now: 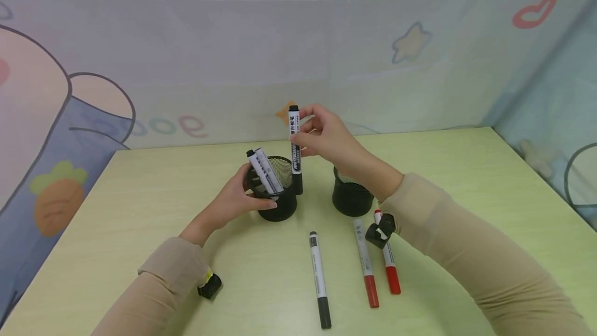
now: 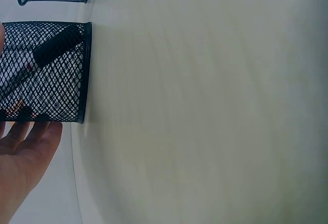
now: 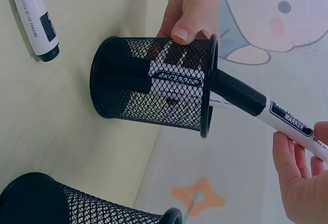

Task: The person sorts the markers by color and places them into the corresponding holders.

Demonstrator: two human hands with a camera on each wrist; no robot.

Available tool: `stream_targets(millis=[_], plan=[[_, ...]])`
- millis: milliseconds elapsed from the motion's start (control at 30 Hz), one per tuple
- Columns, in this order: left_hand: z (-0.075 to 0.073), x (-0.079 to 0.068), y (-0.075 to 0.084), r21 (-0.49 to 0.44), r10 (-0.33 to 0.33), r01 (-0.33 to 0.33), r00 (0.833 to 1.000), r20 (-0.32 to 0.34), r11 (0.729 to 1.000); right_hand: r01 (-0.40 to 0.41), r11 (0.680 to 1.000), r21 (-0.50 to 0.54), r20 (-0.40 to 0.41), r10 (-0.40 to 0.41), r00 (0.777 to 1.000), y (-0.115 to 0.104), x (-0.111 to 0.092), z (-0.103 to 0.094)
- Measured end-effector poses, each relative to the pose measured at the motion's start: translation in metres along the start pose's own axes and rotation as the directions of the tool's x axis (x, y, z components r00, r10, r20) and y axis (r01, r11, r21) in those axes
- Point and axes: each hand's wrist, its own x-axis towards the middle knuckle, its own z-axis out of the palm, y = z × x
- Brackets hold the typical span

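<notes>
My left hand point(image 1: 233, 196) grips a black mesh pen cup point(image 1: 279, 212) around its side, fingers behind and thumb at the front near the rim. Two white markers point(image 1: 265, 171) lean inside it toward the left. Between thumb and fingers, my right hand point(image 1: 328, 136) pinches a white whiteboard marker point(image 1: 295, 144) with a black cap. That marker is nearly upright, cap end down, at the right side of the cup's rim. In the right wrist view its black cap point(image 3: 238, 92) overlaps the rim at the mouth. The left wrist view shows a black cap point(image 2: 59, 44) through the mesh.
A second black mesh cup point(image 1: 351, 200) stands to the right, partly behind my right wrist. Nearer on the table point(image 1: 261, 289) lie a black-capped marker point(image 1: 319, 276) and two red-capped markers, one point(image 1: 365, 261) beside the other point(image 1: 392, 276). A printed cloth point(image 1: 233, 66) hangs behind.
</notes>
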Motion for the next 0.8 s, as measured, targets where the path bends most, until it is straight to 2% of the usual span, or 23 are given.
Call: stream_targets(millis=[433,533,800], plan=[[0.000,0.000,0.000,0.004,-0.002,0.002,1.000,0.003,1.000,0.065,0.990,0.122,-0.085,-0.055,0.995,0.003,0.005,0.008],[-0.001,0.000,-0.001,0.012,-0.001,0.001,1.000,0.000,1.000,0.071,0.992,0.105,-0.093,-0.061,0.994,0.004,0.006,0.013],[-0.001,-0.001,0.000,0.002,-0.001,0.001,1.000,0.001,1.000,0.121,0.992,-0.041,-0.047,-0.122,0.991,0.016,0.009,0.026]])
